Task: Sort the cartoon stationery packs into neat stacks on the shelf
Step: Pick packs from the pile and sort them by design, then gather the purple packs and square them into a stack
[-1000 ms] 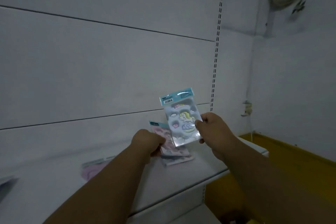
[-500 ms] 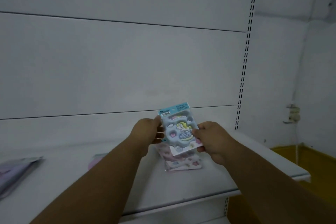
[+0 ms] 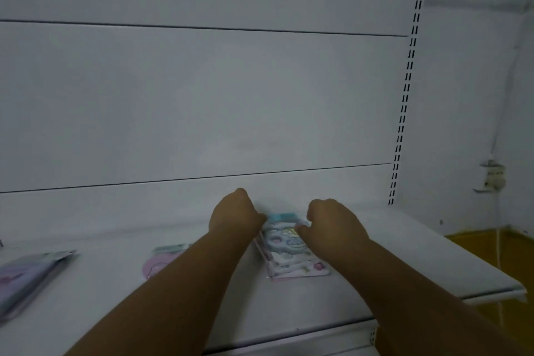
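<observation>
Far out from the left hand, at the frame's left edge: a lilac flat plastic-wrapped stationery pack (image 3: 24, 277) lying on the white metal shelf (image 3: 404, 254), partly cut off by the frame.

Nearer the left hand, just outside its forearm: a pink plastic-wrapped stationery pack with a pale teal header (image 3: 161, 259), flat on the shelf; its inner edge is hidden behind the forearm.

Left hand (image 3: 235, 218): knuckles up, fingers curled down onto the far left corner of the stack; whether they pinch the pack or only press on it cannot be told from this angle.

Between the two hands: a blue cartoon stationery pack with a light-blue header and cloud figures (image 3: 284, 240), lying flat as the top of a small stack of pink-and-white cartoon packs (image 3: 300, 270); lower packs fan out slightly toward the near right corner; the stack sits on the shelf close to the white back panel (image 3: 202, 101).

Right hand (image 3: 332, 227): back of the hand up, fingers bent down onto the right edge of the top pack; grip or mere touch not clear.

Beyond the right hand: a slotted white shelving upright (image 3: 404, 95); further right, a wall socket (image 3: 492, 179) with a cord hanging down; yellow floor (image 3: 497, 251) below.
</observation>
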